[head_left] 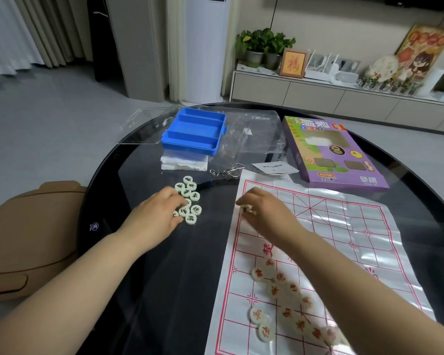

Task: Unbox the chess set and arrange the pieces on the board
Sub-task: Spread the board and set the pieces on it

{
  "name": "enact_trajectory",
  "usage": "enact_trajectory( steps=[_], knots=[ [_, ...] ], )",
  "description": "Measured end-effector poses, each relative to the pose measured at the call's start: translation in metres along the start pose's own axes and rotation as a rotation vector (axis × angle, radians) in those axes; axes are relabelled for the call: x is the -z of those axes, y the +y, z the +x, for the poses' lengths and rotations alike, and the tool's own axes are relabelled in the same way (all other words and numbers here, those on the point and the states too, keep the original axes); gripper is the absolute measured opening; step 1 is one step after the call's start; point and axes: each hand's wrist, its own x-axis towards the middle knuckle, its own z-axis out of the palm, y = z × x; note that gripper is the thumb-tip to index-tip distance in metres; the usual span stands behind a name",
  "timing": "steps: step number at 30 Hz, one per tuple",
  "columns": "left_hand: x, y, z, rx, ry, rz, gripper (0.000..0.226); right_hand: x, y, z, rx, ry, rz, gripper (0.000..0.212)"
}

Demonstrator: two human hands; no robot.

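Under the right hand (267, 216), whose grip is pinching one piece (245, 208), the board (344, 239) is lying; the left hand (159, 213) is touching black pieces (191, 190), grip unclear.

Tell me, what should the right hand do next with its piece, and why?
Probably lower the piece pinched in the right hand onto the board, at its far left edge just beneath. The far half holds no pieces yet, and the left hand touches the black pile for another.
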Motion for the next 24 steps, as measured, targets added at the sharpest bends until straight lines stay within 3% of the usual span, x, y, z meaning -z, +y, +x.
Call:
enact_trajectory(
  steps=[6,14,20,24],
  knots=[
    [0.005,0.003,0.009,0.011,-0.113,0.035,0.037,0.02,0.051,-0.03,-0.216,0.003,-0.049,0.031],
    [0.005,0.009,0.011,0.001,-0.149,0.023,0.019,0.015,0.063,-0.044,-0.25,-0.023,-0.015,0.033],
    [0.005,0.012,0.012,0.007,-0.151,-0.025,0.015,0.015,0.045,-0.039,-0.164,0.05,0.008,0.036],
    [0.004,0.01,0.01,0.003,-0.116,-0.078,0.015,0.005,0.011,-0.023,-0.031,0.0,0.012,0.035]
  ],
)
